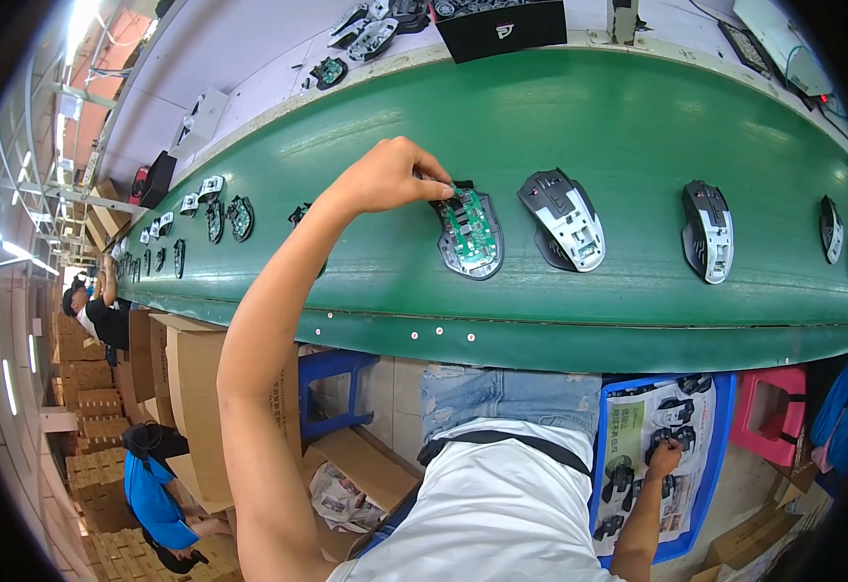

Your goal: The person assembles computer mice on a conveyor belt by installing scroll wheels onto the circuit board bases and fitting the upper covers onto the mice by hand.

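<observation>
Left hand (395, 177) out over the green surface (375, 281), thumb and fingertips pinched together on the far end of an open mouse base (482, 254). Base lies on the surface, just right of the left hand and reaching back toward the body; green circuit board (471, 218) exposed in it, dark rim around.

Right of the left hand, in a spaced row: grey-and-white mouse shell (579, 233) nearest, second mouse shell (707, 233) farther, third mouse shell (832, 230) farthest, none touching the hand. Left of the left hand: more mouse parts (240, 219) on the surface, one partly hidden by the forearm. Beyond the left hand, past the green strip: black box (502, 39) filled with parts, loose shells (374, 41) just left of it.

Right hand (665, 458) low, inside a blue tray (728, 417) beside the body. Fingers curled at a dark mouse part (659, 438); can't tell if gripped or only touched. Printed paper (681, 490) under the hand lines the tray; other dark mice (620, 477) lie on it, left of the right hand and beyond it. Pink stool (759, 417) right of the right hand, outside the tray.
</observation>
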Demonstrator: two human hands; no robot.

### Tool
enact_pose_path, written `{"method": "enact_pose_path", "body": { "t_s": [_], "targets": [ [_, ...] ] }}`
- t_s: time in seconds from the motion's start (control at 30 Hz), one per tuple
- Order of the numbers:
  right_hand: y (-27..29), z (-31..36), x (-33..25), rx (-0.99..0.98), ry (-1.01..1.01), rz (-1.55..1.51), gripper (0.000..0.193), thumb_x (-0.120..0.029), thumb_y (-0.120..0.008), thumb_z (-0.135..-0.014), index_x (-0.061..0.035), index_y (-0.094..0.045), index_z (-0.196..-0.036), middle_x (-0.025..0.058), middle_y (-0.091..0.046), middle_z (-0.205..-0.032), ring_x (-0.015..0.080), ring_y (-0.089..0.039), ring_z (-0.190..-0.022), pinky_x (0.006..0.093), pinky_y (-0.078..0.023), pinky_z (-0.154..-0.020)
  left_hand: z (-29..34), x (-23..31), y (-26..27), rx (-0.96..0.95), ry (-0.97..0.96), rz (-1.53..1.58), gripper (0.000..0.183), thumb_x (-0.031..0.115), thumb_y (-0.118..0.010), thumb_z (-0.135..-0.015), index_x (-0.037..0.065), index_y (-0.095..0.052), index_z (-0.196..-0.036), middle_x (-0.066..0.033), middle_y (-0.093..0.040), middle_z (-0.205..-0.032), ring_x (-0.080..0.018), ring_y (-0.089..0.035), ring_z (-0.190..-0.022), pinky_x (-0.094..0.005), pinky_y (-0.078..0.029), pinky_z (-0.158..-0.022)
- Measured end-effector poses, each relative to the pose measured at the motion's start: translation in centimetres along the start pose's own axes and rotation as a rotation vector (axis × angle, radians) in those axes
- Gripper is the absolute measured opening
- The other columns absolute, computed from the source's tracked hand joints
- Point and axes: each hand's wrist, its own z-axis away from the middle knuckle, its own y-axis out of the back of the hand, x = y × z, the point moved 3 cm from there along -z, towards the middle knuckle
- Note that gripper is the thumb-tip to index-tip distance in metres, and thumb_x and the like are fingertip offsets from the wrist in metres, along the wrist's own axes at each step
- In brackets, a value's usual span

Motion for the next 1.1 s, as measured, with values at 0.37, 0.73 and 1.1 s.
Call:
{"method": "enact_pose_path", "body": {
  "t_s": [0.37,0.73,1.1],
  "targets": [
    [-0.7,-0.2,0.5,-0.046,0.002,0.078,0.023,-0.018,-0.065,-0.079,-0.0029,-0.067,-0.097,0.0182,-0.071,-0.094,0.0396,-0.067,-0.088,0.0467,-0.051,-0.081,-1.8,0.5,0.4,-0.063,0.038,-0.024,0.028,0.025,-0.085,-0.068,0.003,-0.078,-0.084,-0.0131,-0.075,-0.083,-0.0247,-0.071,-0.078,-0.0365,-0.055,-0.073],
    [-1.0,0.2,-0.2,-0.001,0.013,0.048,0.020,-0.016,-0.066,-0.078,-0.0015,-0.066,-0.092,0.0172,-0.070,-0.087,0.0379,-0.067,-0.082,0.0455,-0.050,-0.078,-2.3,2.6,0.6,-0.108,0.076,-0.356,0.030,0.027,-0.084,-0.071,0.000,-0.075,-0.082,-0.0148,-0.072,-0.079,-0.0276,-0.069,-0.076,-0.0392,-0.053,-0.068],
    [-1.3,0.4,-0.1,-0.028,-0.018,0.063,0.021,-0.017,-0.065,-0.078,-0.0017,-0.066,-0.093,0.0165,-0.070,-0.086,0.0373,-0.066,-0.081,0.0446,-0.050,-0.078,-2.4,3.2,0.5,-0.096,0.079,-0.445,0.033,0.029,-0.085,-0.071,0.000,-0.074,-0.080,-0.0152,-0.071,-0.078,-0.0290,-0.069,-0.075,-0.0404,-0.054,-0.067]
  ]
}}
